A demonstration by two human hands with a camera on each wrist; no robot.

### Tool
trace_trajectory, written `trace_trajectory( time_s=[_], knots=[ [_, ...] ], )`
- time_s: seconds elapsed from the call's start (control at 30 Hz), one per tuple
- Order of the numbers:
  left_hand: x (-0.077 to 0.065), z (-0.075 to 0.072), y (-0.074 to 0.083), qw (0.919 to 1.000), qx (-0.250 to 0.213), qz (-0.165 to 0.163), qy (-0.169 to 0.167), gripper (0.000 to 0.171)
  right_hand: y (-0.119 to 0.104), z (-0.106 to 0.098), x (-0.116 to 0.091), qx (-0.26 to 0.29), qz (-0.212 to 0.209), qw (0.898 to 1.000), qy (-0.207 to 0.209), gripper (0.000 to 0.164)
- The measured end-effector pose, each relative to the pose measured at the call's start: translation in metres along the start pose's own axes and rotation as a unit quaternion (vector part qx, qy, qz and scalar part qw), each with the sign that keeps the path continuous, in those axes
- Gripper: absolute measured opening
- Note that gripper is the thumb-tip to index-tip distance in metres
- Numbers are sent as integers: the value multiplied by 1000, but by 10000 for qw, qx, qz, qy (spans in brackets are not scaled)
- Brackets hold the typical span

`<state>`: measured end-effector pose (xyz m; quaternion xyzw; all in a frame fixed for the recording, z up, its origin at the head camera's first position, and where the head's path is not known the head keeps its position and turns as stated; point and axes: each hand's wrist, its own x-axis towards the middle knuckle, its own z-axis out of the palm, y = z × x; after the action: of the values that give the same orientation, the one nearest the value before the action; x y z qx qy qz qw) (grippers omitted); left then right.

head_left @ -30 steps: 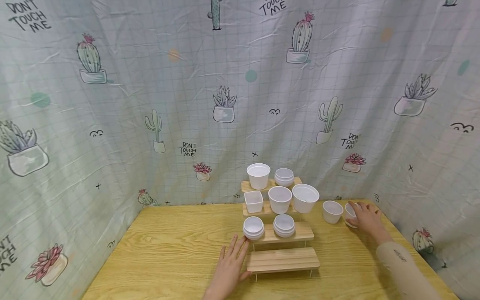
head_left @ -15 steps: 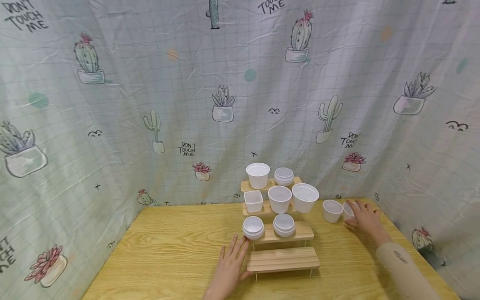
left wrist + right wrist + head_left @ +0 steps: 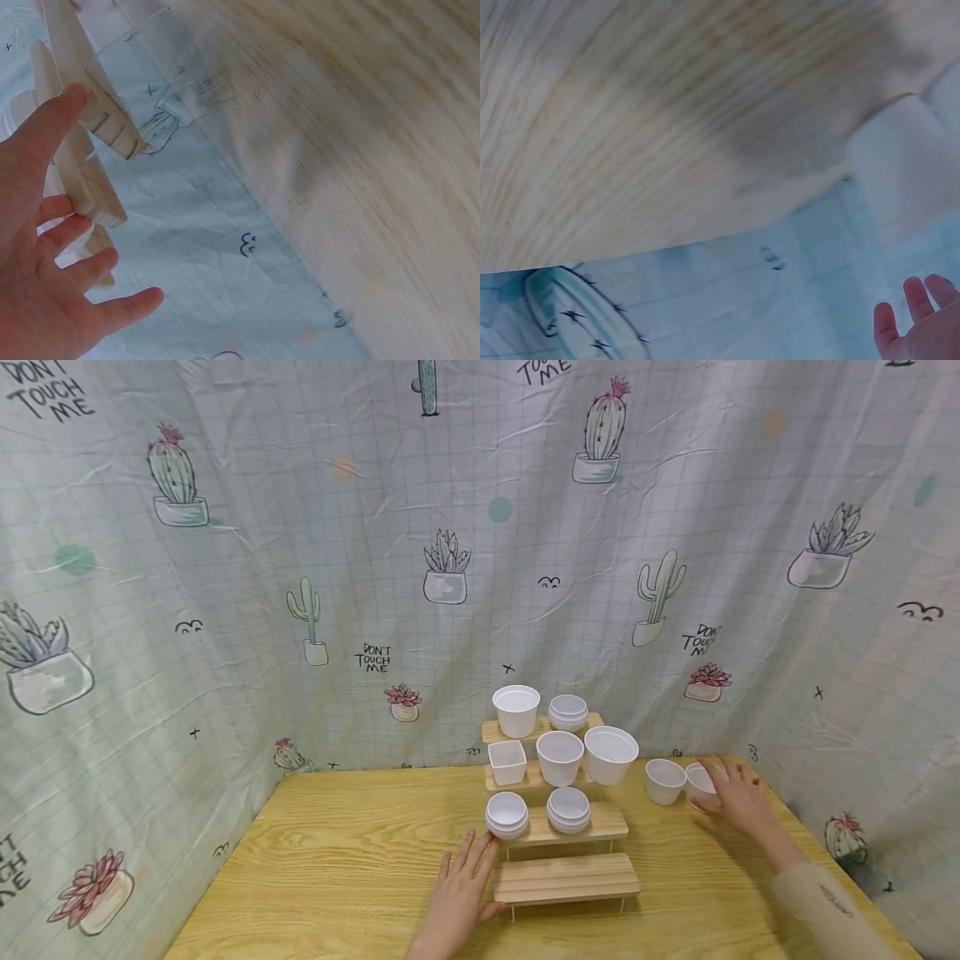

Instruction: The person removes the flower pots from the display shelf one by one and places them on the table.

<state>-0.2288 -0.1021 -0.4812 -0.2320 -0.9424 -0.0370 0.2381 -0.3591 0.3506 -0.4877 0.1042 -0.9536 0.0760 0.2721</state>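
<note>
Small white pots stand on a stepped wooden stand (image 3: pixel 566 878). My left hand (image 3: pixel 460 893) lies at the stand's left side with fingers extended, fingertips right below a ridged round pot (image 3: pixel 507 816). In the left wrist view, that hand (image 3: pixel 45 262) has spread fingers, with the thumb at a wooden step (image 3: pixel 86 86). On the table at the right, my right hand (image 3: pixel 738 806) is beside a white pot (image 3: pixel 699 783), its fingers loosely spread around the pot's right side and partly covering it. The right wrist view shows the fingers apart from the pot (image 3: pixel 904 165).
Another white pot (image 3: pixel 665 782) stands left of the one near my right hand. Several pots, including a square one (image 3: pixel 507 763) and a wide one (image 3: pixel 611 756), fill the stand's upper steps. A cactus-print curtain (image 3: pixel 360 568) surrounds the wooden table (image 3: pixel 337 860).
The pot at my right hand has shifted left, close beside its neighbour. My right hand has then drawn slightly right, uncovering more of that pot. The left hand stays put.
</note>
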Motion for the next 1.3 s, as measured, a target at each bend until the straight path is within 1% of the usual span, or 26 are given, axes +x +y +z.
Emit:
trace_trajectory(
  time_s=[0.13, 0.23, 0.33, 0.4, 0.53, 0.77, 0.87, 1.03, 1.3],
  knots=[
    [0, 0, 0, 10000, 46, 12, 59, 86, -14, -11, 0, 105, -224, 9994, 221, 69],
    [0, 1, 0, 9999, 84, 13, 54, 86, -24, -17, 0, 196, -475, 9973, 528, 68],
    [-1, 1, 1, 9999, 122, 31, 79, 86, -32, -21, 0, 167, -705, 9938, 842, 69],
    [-1, 1, 1, 9998, 165, 48, 134, 86, -36, -23, 0, 212, -819, 9918, 961, 70],
    [-1, 3, 1, 9994, 252, 79, 210, 85, -44, -29, -3, 349, -907, 9906, 966, 73],
    [-2, 3, 0, 9994, 232, 123, 245, 85, -63, -40, -14, 422, -1012, 9886, 1032, 65],
    [-1, 2, 0, 9994, 180, 136, 276, 86, -70, -42, -19, 469, -1062, 9879, 1026, 66],
    [-1, 1, 0, 9996, 4, 112, 257, 86, -82, -45, -24, 647, -1234, 9841, 1105, 65],
    [-1, 2, -2, 9997, -122, 75, 193, 86, -101, -50, -31, 694, -1486, 9787, 1236, 65]
  ],
)
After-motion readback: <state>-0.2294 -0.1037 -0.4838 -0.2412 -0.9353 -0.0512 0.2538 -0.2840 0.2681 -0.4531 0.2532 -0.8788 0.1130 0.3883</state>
